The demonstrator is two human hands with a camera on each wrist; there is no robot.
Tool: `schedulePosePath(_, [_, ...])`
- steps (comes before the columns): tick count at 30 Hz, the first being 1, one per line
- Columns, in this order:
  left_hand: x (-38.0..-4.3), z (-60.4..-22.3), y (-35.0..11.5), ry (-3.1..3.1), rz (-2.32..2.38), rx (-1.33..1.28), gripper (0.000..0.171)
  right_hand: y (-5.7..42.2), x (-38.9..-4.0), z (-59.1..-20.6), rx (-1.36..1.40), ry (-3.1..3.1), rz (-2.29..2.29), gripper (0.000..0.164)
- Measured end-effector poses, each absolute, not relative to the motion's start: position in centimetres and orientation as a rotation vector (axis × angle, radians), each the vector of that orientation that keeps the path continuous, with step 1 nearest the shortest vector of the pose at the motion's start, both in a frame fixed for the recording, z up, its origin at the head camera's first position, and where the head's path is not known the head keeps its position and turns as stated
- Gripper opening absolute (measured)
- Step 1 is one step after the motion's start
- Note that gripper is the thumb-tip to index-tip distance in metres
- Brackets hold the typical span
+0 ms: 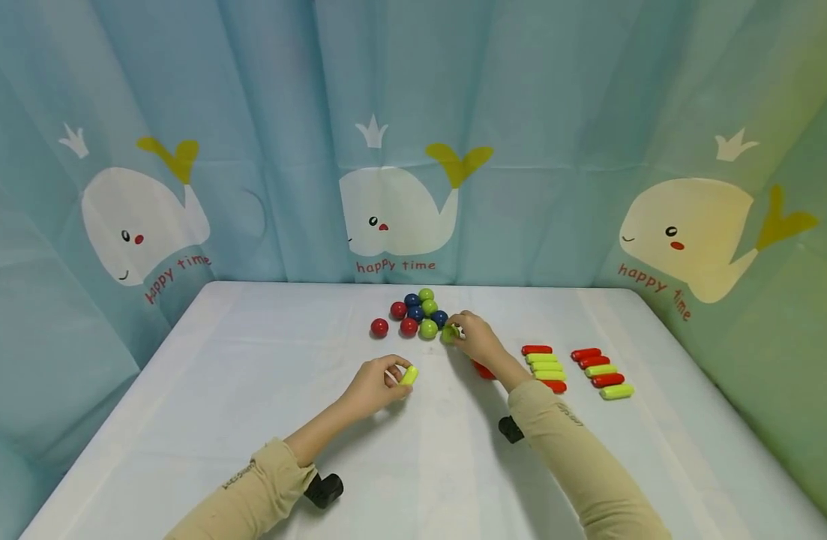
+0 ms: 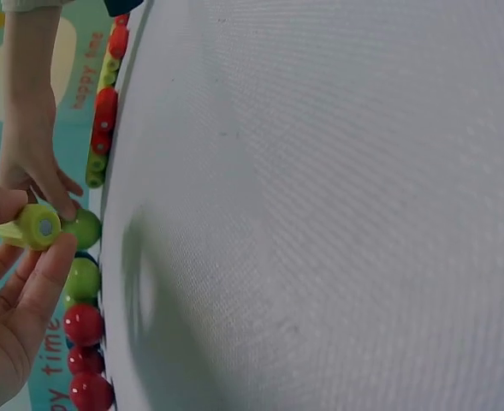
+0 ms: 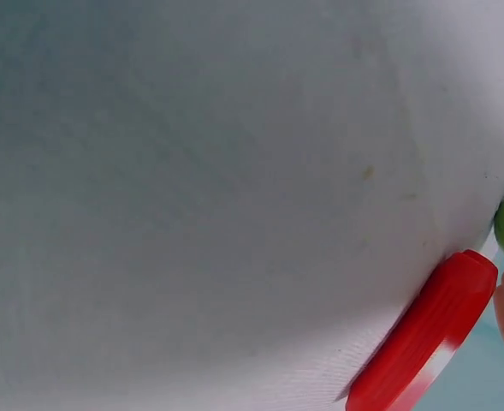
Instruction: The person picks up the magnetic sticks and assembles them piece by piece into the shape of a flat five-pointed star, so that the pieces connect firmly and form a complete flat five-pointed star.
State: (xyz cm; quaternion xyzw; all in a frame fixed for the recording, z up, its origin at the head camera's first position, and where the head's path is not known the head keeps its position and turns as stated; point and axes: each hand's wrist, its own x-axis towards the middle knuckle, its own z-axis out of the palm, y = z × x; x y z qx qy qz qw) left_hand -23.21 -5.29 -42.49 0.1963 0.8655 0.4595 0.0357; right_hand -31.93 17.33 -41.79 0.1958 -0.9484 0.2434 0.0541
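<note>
Between thumb and fingers, my left hand (image 1: 369,388) pinches a short yellow-green magnetic stick (image 1: 409,375), held above the table. Its end, with a round grey metal disc, faces the camera in the left wrist view. Further forward and to the right, my right hand (image 1: 479,339) has its fingertips on a green ball (image 1: 448,335) at the right end of a ball cluster. That cluster has red balls (image 1: 379,328), blue balls (image 1: 412,300) and other green balls (image 1: 428,329). A red stick (image 3: 427,334) lies under the right forearm, partly hidden in the head view.
To the right, two columns of red and yellow-green sticks (image 1: 546,367) (image 1: 607,380) lie on the white table (image 1: 204,420). A curtain (image 1: 292,150) with whale prints hangs behind the table's far edge. Black wrist devices (image 1: 324,490) are on both arms.
</note>
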Motion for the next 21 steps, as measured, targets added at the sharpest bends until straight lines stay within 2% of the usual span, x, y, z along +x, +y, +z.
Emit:
schedulePosePath(7, [-23.5, -42.5, -5.1, 2.659, 1.423, 0.588, 0.032, 16.8, -31.8, -42.0, 0.608, -2.895, 0.69, 0.024])
schedulePosePath(13, [-23.9, -42.6, -5.0, 2.67, 1.427, 0.544, 0.034, 16.4, -31.2, -42.0, 0.514, -2.89, 0.72, 0.023])
schedulePosePath(21, [-24.1, -42.7, -5.0, 2.686, 1.458, 0.508, 0.034, 16.3, -30.5, -41.9, 0.496, -2.787, 1.142, 0.027])
